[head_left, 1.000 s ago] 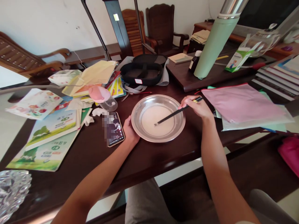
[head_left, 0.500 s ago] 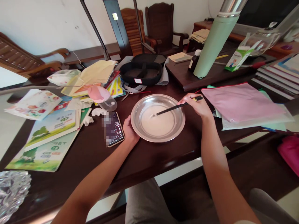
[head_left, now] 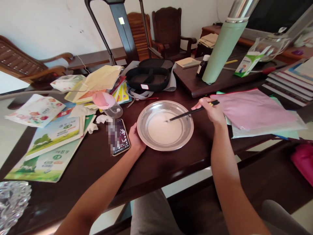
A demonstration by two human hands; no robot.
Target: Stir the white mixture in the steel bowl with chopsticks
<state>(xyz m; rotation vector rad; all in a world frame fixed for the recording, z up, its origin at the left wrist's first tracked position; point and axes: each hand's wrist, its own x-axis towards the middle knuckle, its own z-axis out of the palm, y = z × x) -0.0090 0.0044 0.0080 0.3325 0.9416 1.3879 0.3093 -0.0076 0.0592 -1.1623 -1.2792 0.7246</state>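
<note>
Left hand (head_left: 137, 139) is curled around the left edge of the bowl (head_left: 143, 138), partly hidden beneath it. Right of the bowl, black chopsticks (head_left: 182, 115) are pinched by the right hand (head_left: 210, 109), their tips blurred in pale liquid (head_left: 161, 130). Between both hands, the bowl is set on the table (head_left: 176, 163).

The basin (head_left: 185, 133) hides most fingers of the left hand (head_left: 137, 139). The tips of what may be black chopsticks (head_left: 184, 115) are too small to tell apart, and pixelation covers part of the phone (head_left: 124, 143). The picture's edges crop the glass dish (head_left: 14, 204), green flask (head_left: 223, 49) and magenta item (head_left: 303, 163).
</note>
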